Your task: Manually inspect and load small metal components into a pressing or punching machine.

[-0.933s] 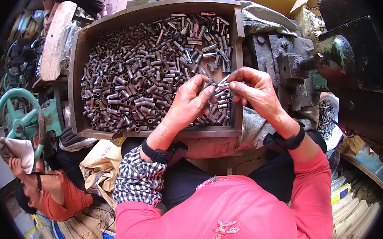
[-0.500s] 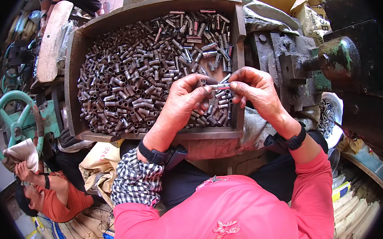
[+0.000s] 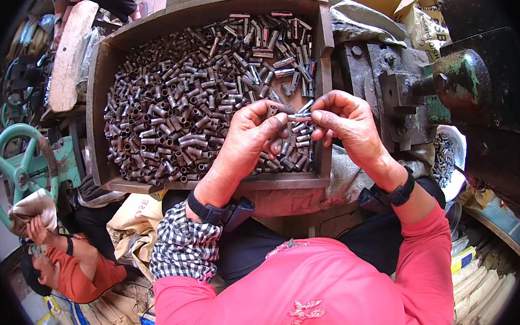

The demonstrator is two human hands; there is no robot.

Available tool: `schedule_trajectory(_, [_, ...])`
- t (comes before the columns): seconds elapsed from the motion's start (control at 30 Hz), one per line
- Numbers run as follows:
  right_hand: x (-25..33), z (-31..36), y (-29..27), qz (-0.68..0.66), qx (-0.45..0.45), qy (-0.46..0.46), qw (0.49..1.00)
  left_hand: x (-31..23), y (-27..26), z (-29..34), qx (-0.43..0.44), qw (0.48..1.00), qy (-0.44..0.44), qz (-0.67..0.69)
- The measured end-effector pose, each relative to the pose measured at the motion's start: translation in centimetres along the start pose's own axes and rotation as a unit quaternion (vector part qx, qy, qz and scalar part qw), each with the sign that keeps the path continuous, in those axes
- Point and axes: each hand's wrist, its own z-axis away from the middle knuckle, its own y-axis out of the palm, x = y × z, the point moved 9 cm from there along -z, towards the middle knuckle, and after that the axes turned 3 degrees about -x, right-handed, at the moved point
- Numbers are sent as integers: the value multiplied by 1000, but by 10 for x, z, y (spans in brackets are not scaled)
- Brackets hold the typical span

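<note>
Between my two hands is a short shiny metal tube (image 3: 299, 118), lying sideways over the right part of a wooden tray (image 3: 97, 113). My left hand (image 3: 257, 129) pinches its left end between thumb and fingers. A darker metal sleeve (image 3: 273, 110) shows at the left fingertips, just above. At the tube's right end, my right hand (image 3: 345, 117) grips it with thumb and forefinger. Dull brown short sleeves (image 3: 167, 108) heap the tray's left and middle. Longer, shinier tubes (image 3: 286, 62) lie at its right side, partly hidden below my hands.
Right of the tray stands a heavy dark machine (image 3: 386, 89) with a green-flecked cylinder (image 3: 460, 81). Beside it, a white container (image 3: 455, 168) holds small metal pieces. At left, a person (image 3: 78, 263) holds a cloth near a green handwheel (image 3: 22, 171). Sacks (image 3: 137, 223) surround the seat.
Both hands keep nearly the same place, with the shiny tube shifted very slightly between the fingertips. The person at left has moved the arm and cloth a little.
</note>
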Motion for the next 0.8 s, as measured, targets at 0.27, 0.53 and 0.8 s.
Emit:
schedule_trajectory(0.27, [6,3,1,-23,-8,-6,1000,0,2,3,-19,998,4,-52])
schedule_trajectory(0.53, [5,6,2,0,-13,3,1000,-21,16,17,-64,933,160,-316])
schedule_trajectory(0.8, [-2,1,11,-21,75,88,993,-33,55,34,51,745,387,-541])
